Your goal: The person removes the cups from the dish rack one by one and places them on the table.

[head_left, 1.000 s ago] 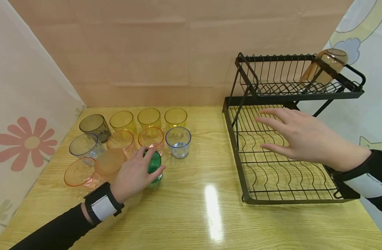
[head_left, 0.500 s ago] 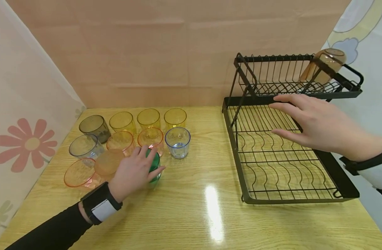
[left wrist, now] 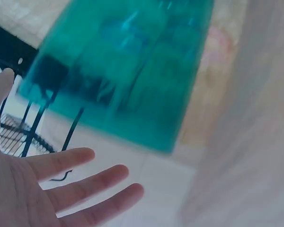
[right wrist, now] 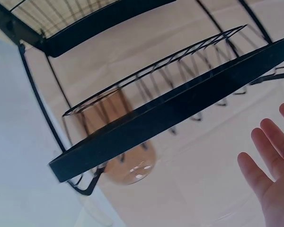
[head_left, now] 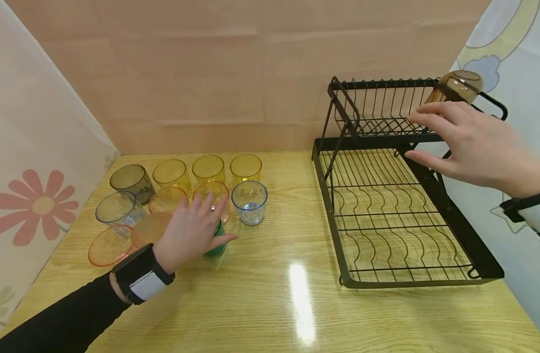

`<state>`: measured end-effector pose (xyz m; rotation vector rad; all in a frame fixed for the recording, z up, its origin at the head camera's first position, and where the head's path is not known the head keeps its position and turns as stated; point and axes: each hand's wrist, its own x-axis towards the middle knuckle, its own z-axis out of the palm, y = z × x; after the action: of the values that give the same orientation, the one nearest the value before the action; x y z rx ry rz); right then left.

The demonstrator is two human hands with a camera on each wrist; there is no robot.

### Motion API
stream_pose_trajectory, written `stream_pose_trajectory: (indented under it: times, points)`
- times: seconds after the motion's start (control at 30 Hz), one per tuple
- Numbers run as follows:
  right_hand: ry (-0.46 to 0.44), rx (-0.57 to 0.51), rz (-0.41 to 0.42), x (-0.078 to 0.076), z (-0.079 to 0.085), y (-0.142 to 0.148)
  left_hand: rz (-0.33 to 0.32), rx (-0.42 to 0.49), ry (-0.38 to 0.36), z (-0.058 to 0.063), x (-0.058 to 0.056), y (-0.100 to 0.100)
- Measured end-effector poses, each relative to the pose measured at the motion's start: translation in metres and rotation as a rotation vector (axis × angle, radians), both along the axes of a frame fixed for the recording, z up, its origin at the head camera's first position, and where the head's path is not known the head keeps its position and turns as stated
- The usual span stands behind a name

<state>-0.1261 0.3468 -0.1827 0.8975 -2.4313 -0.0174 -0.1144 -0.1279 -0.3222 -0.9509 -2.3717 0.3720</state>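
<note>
A green glass stands at the front right of the grouped glasses, partly hidden by my left hand. That hand is spread over it. In the left wrist view the fingers are straight and apart from the green glass. My right hand is raised before the upper tier of a black dish rack, fingers loosely extended and holding nothing. A brown-tinted glass leans upside down at the right end of that tier, partly behind the hand; the right wrist view shows the glass through the wires.
Behind and left of the green glass stand several tumblers: yellow glasses, a grey glass, a blue-rimmed glass and orange-rimmed glasses. The rack's lower tier lies on the wooden table. A beige backdrop closes off the back.
My right hand has risen and moved rightward, from over the lower tier to the upper one. The left hand's fingers have straightened and spread above the green glass, which stays in place.
</note>
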Motion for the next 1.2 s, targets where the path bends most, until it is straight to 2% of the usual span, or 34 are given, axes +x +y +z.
stream_pose_trajectory:
  times: [0.07,0.17,0.3,0.43,0.57,0.87,1.0,1.2]
  points:
    - [-0.013,-0.003,-0.032,-0.003,0.002,0.004,-0.01,-0.001,-0.007,0.008,-0.003,0.005]
    - [-0.047,-0.013,-0.088,-0.007,0.006,0.009,-0.028,-0.029,0.02,0.019,-0.009,0.016]
    - [-0.095,-0.029,-0.157,-0.012,0.011,0.014,-0.064,-0.07,0.095,0.029,-0.018,0.036]
    - [-0.141,-0.032,-0.22,-0.018,0.017,0.015,-0.109,-0.061,0.14,0.035,-0.026,0.054]
    - [-0.204,-0.008,-0.316,-0.026,0.022,0.017,-0.139,-0.039,0.149,0.043,-0.034,0.069]
    - [-0.257,0.005,-0.444,-0.046,0.034,0.027,-0.18,-0.01,0.2,0.064,-0.047,0.101]
    - [-0.289,0.014,-0.491,-0.054,0.038,0.031,-0.194,0.016,0.204,0.073,-0.051,0.116]
    - [-0.278,0.029,-0.534,-0.068,0.041,0.04,-0.22,0.087,0.165,0.087,-0.053,0.139]
